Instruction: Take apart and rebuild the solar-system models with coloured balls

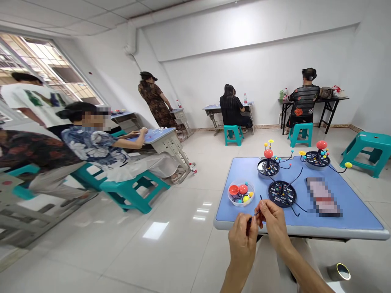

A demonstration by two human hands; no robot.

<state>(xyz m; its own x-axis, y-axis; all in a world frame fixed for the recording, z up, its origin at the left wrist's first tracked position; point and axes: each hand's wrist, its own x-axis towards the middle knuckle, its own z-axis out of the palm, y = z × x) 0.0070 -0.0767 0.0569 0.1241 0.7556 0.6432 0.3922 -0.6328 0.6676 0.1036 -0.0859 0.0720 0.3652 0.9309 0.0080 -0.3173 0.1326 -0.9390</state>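
Over the near edge of the table, my left hand [242,236] pinches a small dark piece [250,220], mostly covered by its fingers. Close beside it, my right hand [274,221] is closed on a thin black rod [257,212]. Whether rod and piece are joined, I cannot tell. Beyond my hands stands a round black base [282,194] with bare curved black rods reaching outward. To its left sits a clear round tub [241,203] of red, yellow and blue balls and half shells. Two solar system models [268,167] [317,159] with coloured balls stand farther back.
A phone [324,197] lies on the right of the blue table [357,203]. A teal stool [368,152] stands beyond that side, and a dark cylinder [338,272] is below. Several people sit or stand at other desks [165,136] to the left and along the back wall.
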